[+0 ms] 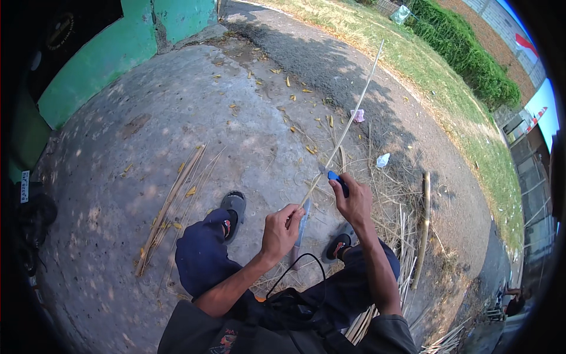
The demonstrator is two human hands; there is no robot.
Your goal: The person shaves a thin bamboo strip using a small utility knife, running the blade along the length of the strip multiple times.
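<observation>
My left hand (279,235) is closed round the lower end of a long, thin pale strip (358,105), likely bamboo, which slants up and away to the right. In my right hand (356,203) is a small blue-handled knife (337,182), its short blade against the strip just beyond my left hand. Fingers hide part of the blue handle. Below the hands, between my feet, a large knife (304,223) lies on the concrete with its blade pointing away and its handle toward me.
A bundle of split strips (171,209) lies left of my feet. More pale strips (404,259), shavings and a thick stick (423,230) lie on the right. A green wall (97,76) stands far left, a parked motorbike (36,218) below it. Grass (466,121) borders the path.
</observation>
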